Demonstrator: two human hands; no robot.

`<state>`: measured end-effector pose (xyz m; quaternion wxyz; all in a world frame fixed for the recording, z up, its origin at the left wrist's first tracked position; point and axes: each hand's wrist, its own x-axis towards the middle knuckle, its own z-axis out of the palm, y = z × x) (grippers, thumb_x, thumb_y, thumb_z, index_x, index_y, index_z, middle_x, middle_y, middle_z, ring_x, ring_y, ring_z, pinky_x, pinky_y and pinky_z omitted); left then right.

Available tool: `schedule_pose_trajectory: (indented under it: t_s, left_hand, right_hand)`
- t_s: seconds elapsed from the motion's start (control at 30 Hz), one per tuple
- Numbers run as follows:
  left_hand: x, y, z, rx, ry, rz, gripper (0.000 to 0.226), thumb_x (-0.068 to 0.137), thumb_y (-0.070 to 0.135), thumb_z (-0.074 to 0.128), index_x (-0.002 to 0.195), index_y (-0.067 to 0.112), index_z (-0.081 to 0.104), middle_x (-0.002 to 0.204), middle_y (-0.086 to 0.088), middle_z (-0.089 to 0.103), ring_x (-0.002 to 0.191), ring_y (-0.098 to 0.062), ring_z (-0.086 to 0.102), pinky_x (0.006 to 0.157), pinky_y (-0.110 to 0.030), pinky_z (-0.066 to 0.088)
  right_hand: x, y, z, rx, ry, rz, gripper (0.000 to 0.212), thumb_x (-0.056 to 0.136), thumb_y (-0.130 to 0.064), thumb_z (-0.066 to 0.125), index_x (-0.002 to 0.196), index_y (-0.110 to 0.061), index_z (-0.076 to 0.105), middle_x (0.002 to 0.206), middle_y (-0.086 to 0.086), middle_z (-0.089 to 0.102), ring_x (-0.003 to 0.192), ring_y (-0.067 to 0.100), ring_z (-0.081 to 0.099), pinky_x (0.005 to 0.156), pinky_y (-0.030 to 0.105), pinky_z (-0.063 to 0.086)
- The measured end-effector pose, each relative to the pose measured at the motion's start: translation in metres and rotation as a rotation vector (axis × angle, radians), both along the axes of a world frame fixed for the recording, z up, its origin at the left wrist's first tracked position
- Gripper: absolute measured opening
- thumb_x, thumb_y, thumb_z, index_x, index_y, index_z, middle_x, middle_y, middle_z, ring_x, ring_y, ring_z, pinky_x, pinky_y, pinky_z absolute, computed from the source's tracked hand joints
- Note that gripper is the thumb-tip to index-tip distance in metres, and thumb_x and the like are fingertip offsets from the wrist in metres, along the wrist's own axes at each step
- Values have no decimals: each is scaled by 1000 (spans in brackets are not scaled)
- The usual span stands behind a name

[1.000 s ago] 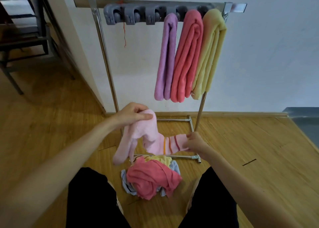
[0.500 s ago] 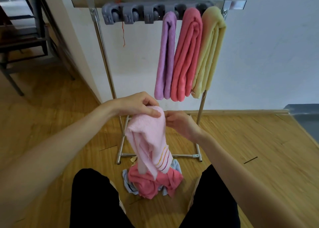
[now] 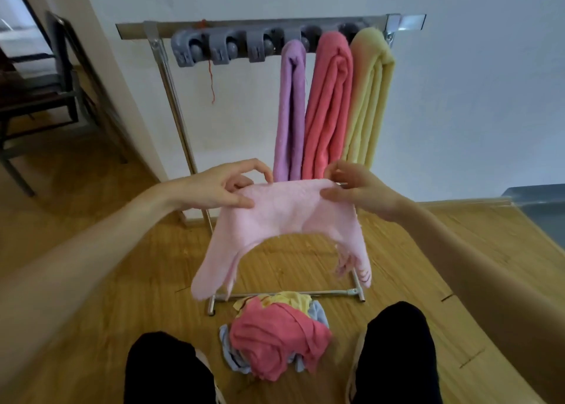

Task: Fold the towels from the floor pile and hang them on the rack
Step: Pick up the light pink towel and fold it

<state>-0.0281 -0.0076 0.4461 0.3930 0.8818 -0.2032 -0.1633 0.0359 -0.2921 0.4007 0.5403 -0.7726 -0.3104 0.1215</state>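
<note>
I hold a light pink towel [image 3: 284, 217] spread between both hands in front of the rack. My left hand [image 3: 227, 185] pinches its top left edge and my right hand [image 3: 356, 186] pinches its top right edge. Both ends of the towel hang down, the right one showing thin stripes. On the floor between my legs lies the pile [image 3: 275, 339]: a coral towel on top, yellow and light blue ones under it. The metal rack [image 3: 171, 85] carries a row of grey clips [image 3: 226, 47]. A purple [image 3: 290, 113], a coral [image 3: 328, 107] and a yellow towel [image 3: 368, 100] hang folded at its right end.
The rack stands against a white wall on a wooden floor. Its base bars [image 3: 290, 295] lie just behind the pile. A dark chair [image 3: 46, 88] stands at the far left past a wall corner. A grey step [image 3: 538, 207] shows at the right edge.
My hands have moved apart and lifted, stretching the pink towel out flat between them. Before, it hung bunched from my left hand while my right hand came up to its top.
</note>
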Motion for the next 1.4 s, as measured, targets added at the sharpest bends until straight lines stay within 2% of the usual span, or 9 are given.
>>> schedule_pose_trajectory:
  t_s: [0.13,0.23,0.43,0.57,0.8,0.97,1.07,1.27,1.4]
  left_hand:
    - [26,-4,32,238,-185,-15,27,89,1,60,83,23,76,76,22,64,81,3,59,73,-10,43]
    - [47,-1,58,343,-243,23,25,91,12,60,101,31,73,97,29,63,94,13,56,79,-5,39]
    - [85,11,106,497,-406,55,41,82,22,69,118,40,61,113,19,54,96,-5,55,81,-21,47]
    - [112,12,142,400,-665,171,46,76,13,69,116,35,66,112,23,60,103,5,53,86,-6,36]
    - [161,10,180,417,-823,217,58,71,1,63,121,30,63,125,14,61,118,-6,53,96,-15,34]
    - [186,1,166,469,-917,284,65,74,-1,61,135,21,53,126,-6,60,112,-21,54,81,-20,35]
    - [193,-6,147,509,-971,321,60,81,1,57,137,21,50,98,-5,48,91,-23,49,71,-30,34]
    - [213,-21,103,518,-1092,475,53,80,-9,48,130,10,46,103,-12,49,82,-34,54,61,-41,42]
    - [216,-26,89,474,-1167,527,52,80,-8,50,129,8,48,106,-12,51,83,-34,55,61,-37,37]
  right_hand:
    - [19,10,44,-178,-288,112,22,81,1,56,95,-17,58,94,4,58,86,22,54,78,31,44]
    - [35,16,77,-444,-422,184,32,84,8,52,96,-16,70,94,-12,67,89,4,60,83,16,44]
    - [64,33,137,-525,-611,-3,41,88,5,45,109,-19,72,108,-12,68,103,7,61,92,13,41]
    - [81,37,175,-494,-746,-237,46,89,1,44,110,-34,64,53,-40,49,66,-13,56,64,2,35]
    - [129,50,209,-440,-769,-460,37,87,0,51,118,-11,67,125,5,63,119,22,54,84,9,31]
    - [141,68,190,-549,-832,-571,39,80,0,59,118,-3,58,118,11,51,106,31,55,75,34,42]
    - [145,83,163,-615,-937,-677,31,86,-1,52,116,-7,54,120,7,42,104,31,50,68,31,33]
    - [143,99,122,-579,-1101,-736,35,85,6,51,119,-1,52,135,18,42,115,34,44,83,34,41]
    - [151,104,90,-554,-1013,-801,53,66,7,72,117,-1,59,135,17,50,91,31,59,54,25,33]
